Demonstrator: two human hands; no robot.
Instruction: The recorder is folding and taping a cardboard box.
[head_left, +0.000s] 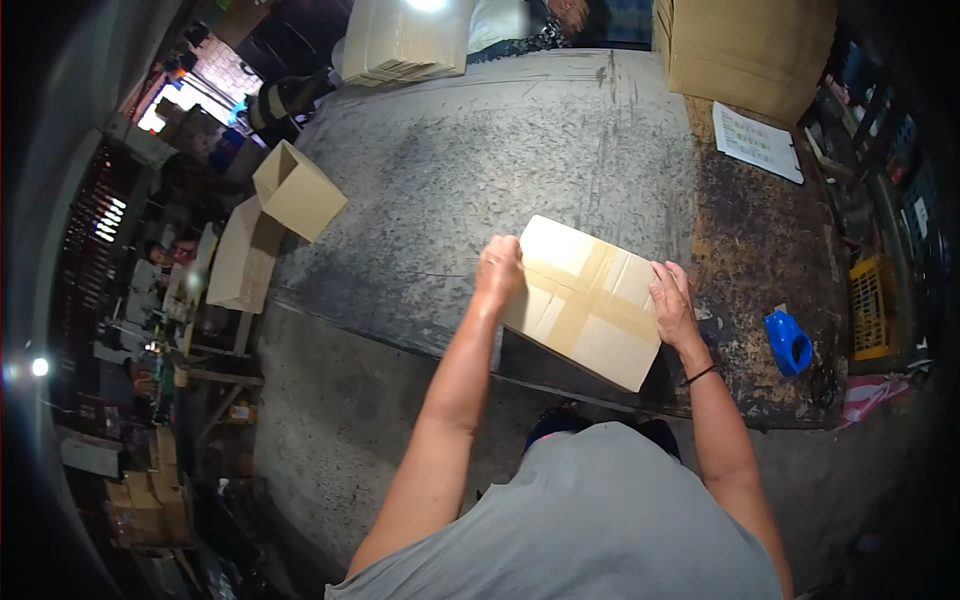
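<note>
A cardboard box (590, 305) lies at the near edge of the worktable (450, 160), turned at a slant. Strips of brown tape cross on its upper face. At its far left edge, my left hand (498, 272) is closed, fingers curled against the side; what its fingertips press on is partly hidden. My right hand (675, 305) grips the right edge, with its fingers bent over the top rim. A dark band circles my right wrist. To the right of that hand, a blue tape dispenser (788, 343) rests on the brown, worn part of the tabletop.
Two more cardboard boxes, an open one (300, 190) and another (245, 255), are at the table's left edge. Stacked cardboard (405, 42) and a large carton (745, 55) stand at the back. A clipboard (758, 143) lies far right, a yellow crate (873, 308) beyond. Another person (520, 25) is across the table.
</note>
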